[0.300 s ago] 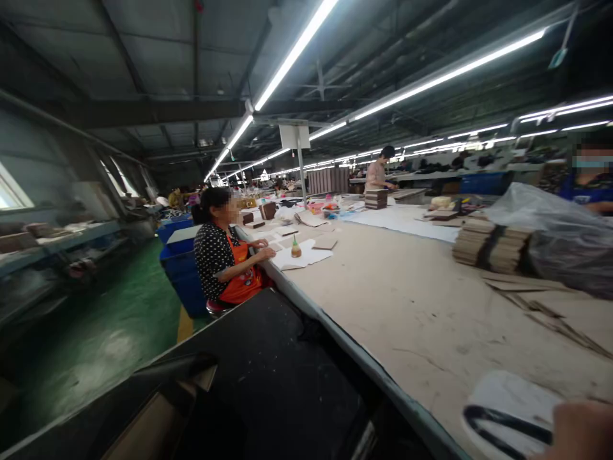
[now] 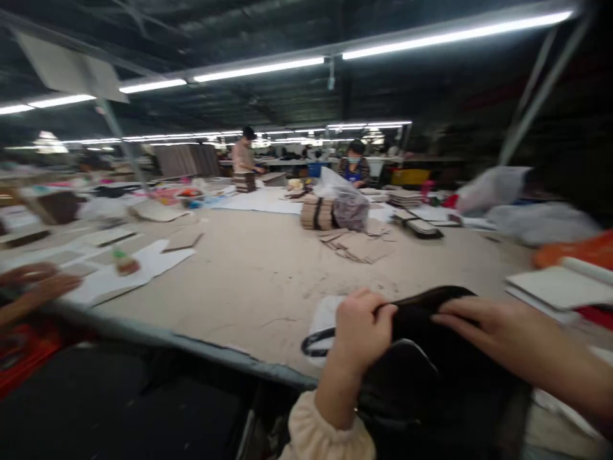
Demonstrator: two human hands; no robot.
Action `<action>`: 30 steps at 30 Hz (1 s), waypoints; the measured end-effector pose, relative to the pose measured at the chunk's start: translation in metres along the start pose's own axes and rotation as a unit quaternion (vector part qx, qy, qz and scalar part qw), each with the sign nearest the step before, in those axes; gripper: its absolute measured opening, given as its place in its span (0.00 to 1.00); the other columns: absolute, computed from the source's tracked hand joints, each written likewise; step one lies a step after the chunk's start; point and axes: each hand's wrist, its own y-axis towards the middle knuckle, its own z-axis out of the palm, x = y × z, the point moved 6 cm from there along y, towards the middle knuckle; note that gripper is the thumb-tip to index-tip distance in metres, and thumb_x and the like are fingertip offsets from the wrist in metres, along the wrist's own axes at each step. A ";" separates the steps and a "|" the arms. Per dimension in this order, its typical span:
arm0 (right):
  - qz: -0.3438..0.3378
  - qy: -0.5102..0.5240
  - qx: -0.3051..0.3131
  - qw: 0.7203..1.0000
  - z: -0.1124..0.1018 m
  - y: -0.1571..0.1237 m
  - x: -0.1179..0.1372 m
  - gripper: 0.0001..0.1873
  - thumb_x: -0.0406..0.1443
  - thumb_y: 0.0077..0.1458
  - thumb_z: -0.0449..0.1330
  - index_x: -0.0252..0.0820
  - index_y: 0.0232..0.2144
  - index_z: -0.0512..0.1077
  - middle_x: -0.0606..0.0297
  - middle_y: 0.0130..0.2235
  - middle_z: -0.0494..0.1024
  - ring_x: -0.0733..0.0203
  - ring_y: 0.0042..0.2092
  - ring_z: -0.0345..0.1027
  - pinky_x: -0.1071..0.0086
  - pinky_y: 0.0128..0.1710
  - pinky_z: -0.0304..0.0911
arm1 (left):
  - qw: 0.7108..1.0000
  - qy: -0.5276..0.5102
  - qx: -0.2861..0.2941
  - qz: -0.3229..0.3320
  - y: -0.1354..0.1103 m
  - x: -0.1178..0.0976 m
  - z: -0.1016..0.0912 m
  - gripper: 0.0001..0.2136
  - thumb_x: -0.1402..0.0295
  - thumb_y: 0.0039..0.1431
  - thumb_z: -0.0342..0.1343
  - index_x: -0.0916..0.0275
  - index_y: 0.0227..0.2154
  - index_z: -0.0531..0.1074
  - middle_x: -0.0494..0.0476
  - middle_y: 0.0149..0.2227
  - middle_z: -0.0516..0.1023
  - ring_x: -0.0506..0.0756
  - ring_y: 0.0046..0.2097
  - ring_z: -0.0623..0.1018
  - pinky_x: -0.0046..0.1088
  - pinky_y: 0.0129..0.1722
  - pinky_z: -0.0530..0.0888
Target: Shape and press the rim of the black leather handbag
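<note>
My left hand (image 2: 363,329) is closed in a fist on the edge of a dark, curved piece of material (image 2: 431,370) held up in front of me. My right hand (image 2: 483,326) lies flat on top of the same dark piece, fingers stretched out toward the left hand. Under the piece a white sheet (image 2: 324,319) with a black strap loop (image 2: 313,344) lies on the beige worktable (image 2: 268,281).
A co-worker's hands (image 2: 33,284) rest at the left table edge by white sheets and a small glue bottle (image 2: 124,262). Bundled cardboard (image 2: 317,213) and a plastic bag (image 2: 347,204) sit mid-table. White boards (image 2: 560,287) lie at right. People work at far tables.
The camera has swung right and down. Both my hands and the dark piece have come into view; earlier only a bit of one hand showed at the bottom right.
</note>
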 end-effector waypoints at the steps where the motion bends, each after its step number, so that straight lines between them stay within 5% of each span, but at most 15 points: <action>1: 0.021 -0.007 0.038 0.999 -0.003 -0.002 -0.004 0.12 0.42 0.60 0.52 0.48 0.32 0.74 0.65 0.33 0.75 0.60 0.32 0.68 0.68 0.31 0.58 | 1.000 -0.004 0.004 0.007 0.004 0.002 0.001 0.06 0.71 0.57 0.53 0.62 0.26 0.74 0.53 0.27 0.71 0.50 0.32 0.71 0.26 0.35 0.67; 5: 0.074 -0.038 0.054 0.995 -0.011 0.012 -0.011 0.13 0.42 0.60 0.53 0.46 0.30 0.74 0.68 0.28 0.73 0.63 0.31 0.66 0.71 0.29 0.54 | 0.999 -0.010 0.025 0.027 0.015 0.006 0.003 0.06 0.72 0.57 0.53 0.63 0.27 0.73 0.52 0.27 0.70 0.49 0.32 0.70 0.24 0.33 0.64; 30: 0.093 -0.118 0.028 0.988 -0.010 0.030 -0.012 0.15 0.42 0.59 0.54 0.43 0.26 0.73 0.64 0.27 0.75 0.59 0.31 0.68 0.71 0.26 0.52 | 0.998 0.033 0.052 0.022 0.015 0.002 0.006 0.07 0.68 0.57 0.53 0.63 0.26 0.73 0.50 0.26 0.69 0.48 0.30 0.70 0.22 0.30 0.64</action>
